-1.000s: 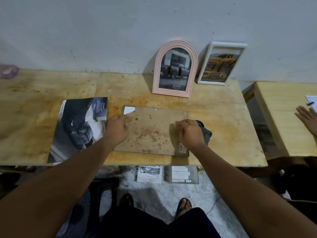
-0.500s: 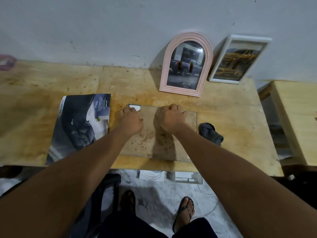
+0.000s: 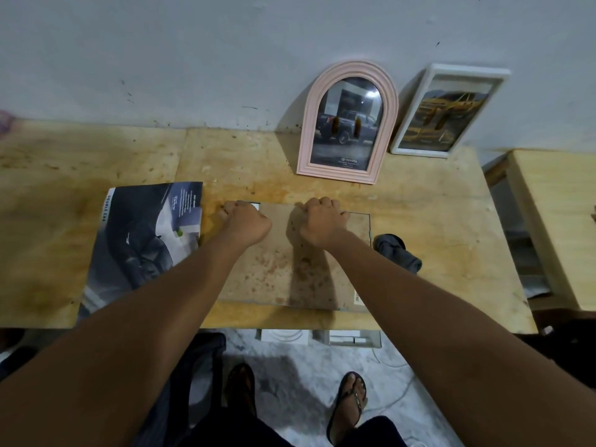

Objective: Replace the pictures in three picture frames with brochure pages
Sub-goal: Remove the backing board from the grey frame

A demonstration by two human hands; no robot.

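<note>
A stained wooden table against a grey wall served as the workbench. On its left lay an open car brochure, flat and untouched. Just right of it, at the table's near edge, the third frame lay face down, its spotted brown backing board uppermost. Behind it a pink arched frame and a white frame leaned on the wall, each showing a vehicle picture, apparently already refitted.

The person's left hand sat at the flat frame's far left corner and the right hand at the middle of its far edge. Both had their fingers curled tight onto that edge, and the fingertips were hidden, so whether they pinched the rim or worked a clip could not be told. A crumpled dark cloth lay just right of the frame.

The step in hand looked to be freeing the backing board; the next move would call for lifting it from the far edge without shifting the glass beneath
</note>
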